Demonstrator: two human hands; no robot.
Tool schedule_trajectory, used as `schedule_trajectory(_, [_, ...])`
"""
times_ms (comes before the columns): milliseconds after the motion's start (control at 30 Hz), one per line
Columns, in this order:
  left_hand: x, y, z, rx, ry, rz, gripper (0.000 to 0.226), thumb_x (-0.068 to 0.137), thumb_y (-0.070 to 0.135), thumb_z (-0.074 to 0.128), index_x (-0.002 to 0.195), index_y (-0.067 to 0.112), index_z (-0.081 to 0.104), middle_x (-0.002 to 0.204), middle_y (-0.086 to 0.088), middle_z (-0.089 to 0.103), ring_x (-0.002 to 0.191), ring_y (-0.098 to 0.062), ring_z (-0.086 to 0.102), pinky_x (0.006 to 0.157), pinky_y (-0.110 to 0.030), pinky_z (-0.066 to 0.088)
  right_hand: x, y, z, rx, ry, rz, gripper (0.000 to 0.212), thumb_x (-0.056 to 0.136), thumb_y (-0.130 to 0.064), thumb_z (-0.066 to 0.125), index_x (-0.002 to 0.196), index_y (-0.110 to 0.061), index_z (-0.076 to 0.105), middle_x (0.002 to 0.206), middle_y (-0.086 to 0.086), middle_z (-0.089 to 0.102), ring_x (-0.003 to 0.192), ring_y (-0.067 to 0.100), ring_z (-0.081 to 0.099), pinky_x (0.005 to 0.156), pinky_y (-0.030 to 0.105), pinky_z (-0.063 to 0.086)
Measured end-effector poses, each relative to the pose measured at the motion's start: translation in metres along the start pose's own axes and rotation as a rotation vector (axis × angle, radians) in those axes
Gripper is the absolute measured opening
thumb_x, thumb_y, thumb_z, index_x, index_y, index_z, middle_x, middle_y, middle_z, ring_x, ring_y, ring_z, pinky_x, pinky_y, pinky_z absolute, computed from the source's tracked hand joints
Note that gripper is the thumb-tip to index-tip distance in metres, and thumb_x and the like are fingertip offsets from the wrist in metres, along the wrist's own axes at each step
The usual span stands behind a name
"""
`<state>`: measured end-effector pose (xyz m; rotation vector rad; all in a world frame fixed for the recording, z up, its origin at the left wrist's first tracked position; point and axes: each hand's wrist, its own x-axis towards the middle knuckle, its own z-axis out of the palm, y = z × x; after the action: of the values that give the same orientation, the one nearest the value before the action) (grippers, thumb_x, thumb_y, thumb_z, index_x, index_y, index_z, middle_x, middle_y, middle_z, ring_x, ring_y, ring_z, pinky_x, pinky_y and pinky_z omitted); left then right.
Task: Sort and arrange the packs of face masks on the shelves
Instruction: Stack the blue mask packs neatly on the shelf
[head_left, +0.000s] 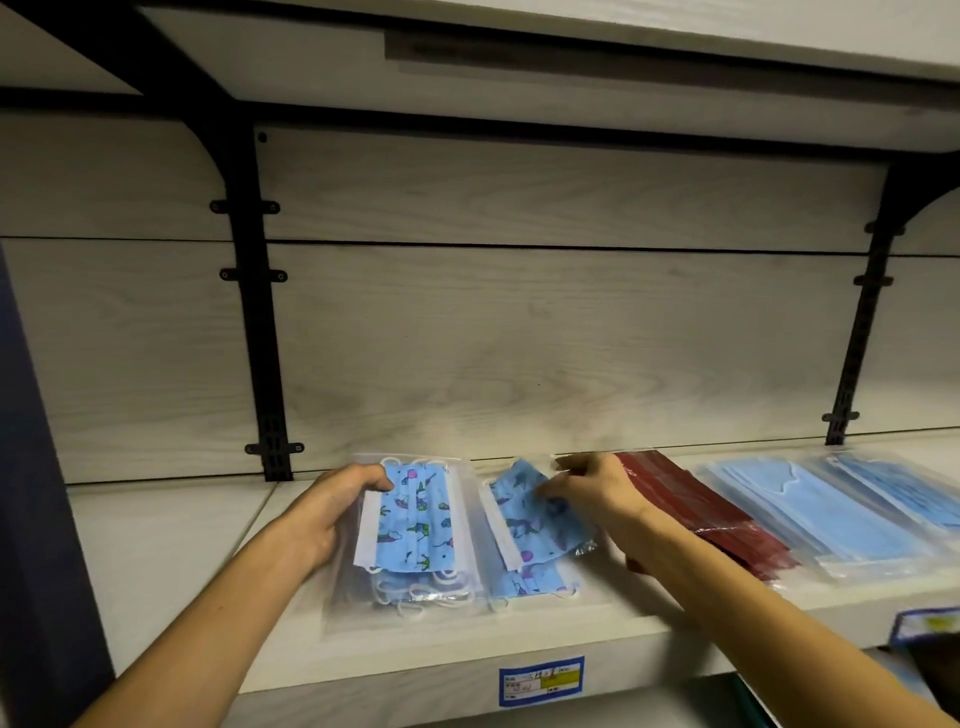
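The packs of face masks lie in a row on the shelf (171, 551), running from near its middle toward its right end. Each pack is a thin, clear plastic sleeve around a flat stack of soft masks; by its look it is light, limp and slippery, likely to sag if lifted by one corner and to slide over its neighbour. The best hold is judged to be along a long side edge, with thumb above and fingers below, or flat pressure from above for sliding. The left hand (332, 512) grasps the left printed pack (415, 525) by its left edge, thumb lying over the top near the back corner, fingers curled beneath. The right hand (587, 491) rests on the right printed pack (524, 525), fingertips bent and pinching its top surface near the back edge; this pack lies skewed relative to the shelf's front edge. Just right of that hand lies the dark red pack (711, 514), partly under the wrist, then the plain blue packs (810, 514) toward the shelf's right end. A price label (540, 679) sits on the shelf's front edge.
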<state>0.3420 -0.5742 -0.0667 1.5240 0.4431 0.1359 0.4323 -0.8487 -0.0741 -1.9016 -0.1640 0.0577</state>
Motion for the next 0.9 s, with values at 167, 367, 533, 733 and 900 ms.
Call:
schedule_trajectory(167, [0.001, 0.0, -0.001, 0.003, -0.021, -0.002, 0.023, 0.086, 0.006, 0.059, 0.105, -0.001, 0.069, 0.096, -0.025, 0.075, 0.079, -0.035, 0.07, 0.066, -0.037, 0.058, -0.003, -0.014, -0.008, 0.438, 0.001, -0.002, 0.03, 0.085, 0.0, 0.075, 0.114, -0.001, 0.066, 0.102, 0.025, 0.074, 0.084, 0.033, 0.073, 0.075, 0.042, 0.062])
schedule_trajectory(367, [0.004, -0.001, -0.002, 0.009, 0.003, 0.029, 0.022, 0.086, 0.006, 0.065, 0.106, -0.002, 0.069, 0.093, -0.023, 0.076, 0.084, -0.036, 0.072, 0.076, -0.041, 0.059, -0.009, -0.019, -0.011, 0.658, -0.036, -0.052, 0.034, 0.085, 0.002, 0.073, 0.117, -0.004, 0.064, 0.106, 0.023, 0.073, 0.088, 0.035, 0.071, 0.083, 0.049, 0.06])
schedule_trajectory(533, [0.004, -0.003, 0.005, 0.016, -0.001, 0.074, 0.029, 0.088, 0.021, 0.072, 0.108, -0.001, 0.069, 0.087, -0.02, 0.077, 0.075, -0.034, 0.073, 0.073, -0.039, 0.058, -0.02, -0.015, 0.004, 0.713, -0.173, 0.001, 0.055, 0.082, 0.006, 0.074, 0.128, -0.009, 0.048, 0.11, 0.028, 0.071, 0.095, 0.042, 0.072, 0.08, 0.053, 0.061])
schedule_trajectory(733, [0.0, -0.004, 0.007, -0.034, -0.098, 0.116, 0.07, 0.071, 0.048, 0.086, 0.12, 0.003, 0.065, 0.1, -0.021, 0.076, 0.091, -0.04, 0.074, 0.089, -0.048, 0.058, -0.039, -0.011, 0.047, 0.5, -0.196, 0.013, 0.078, 0.073, 0.01, 0.08, 0.139, -0.01, 0.044, 0.105, 0.013, 0.075, 0.093, 0.035, 0.075, 0.087, 0.056, 0.058])
schedule_trajectory(900, [0.004, -0.009, 0.004, -0.028, -0.041, 0.153, 0.098, 0.05, 0.038, 0.096, 0.133, 0.011, 0.053, 0.11, -0.016, 0.075, 0.094, -0.034, 0.074, 0.087, -0.048, 0.059, -0.052, -0.03, 0.043, 0.415, -0.279, 0.073, 0.04, 0.088, -0.033, 0.076, 0.117, -0.012, 0.058, 0.099, 0.016, 0.076, 0.08, 0.027, 0.076, 0.064, 0.037, 0.061])
